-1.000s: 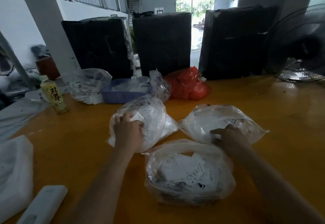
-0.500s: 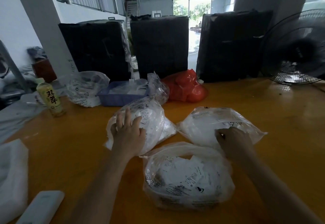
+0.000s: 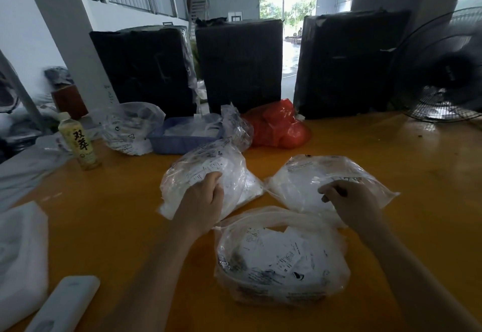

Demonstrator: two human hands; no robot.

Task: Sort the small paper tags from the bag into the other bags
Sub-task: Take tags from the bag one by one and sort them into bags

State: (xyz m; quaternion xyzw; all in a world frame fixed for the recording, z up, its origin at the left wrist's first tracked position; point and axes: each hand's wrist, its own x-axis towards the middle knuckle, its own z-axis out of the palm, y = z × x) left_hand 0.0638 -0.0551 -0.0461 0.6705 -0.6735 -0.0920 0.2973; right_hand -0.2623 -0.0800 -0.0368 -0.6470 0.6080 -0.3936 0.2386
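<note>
- Head view: my left hand (image 3: 200, 201) has its fingers curled onto the clear plastic bag on the left (image 3: 208, 175); my right hand (image 3: 349, 201) is curled over the flat clear plastic bag on the right (image 3: 326, 177), and I can't tell if it pinches a tag.
- Step, as I read it: dropping tags into the two target bags.
- Source: open clear plastic bag of small white paper tags (image 3: 281, 258), on the orange table (image 3: 391, 149), just below and between both hands.
- Next: reach back in and pinch single tags.
</note>
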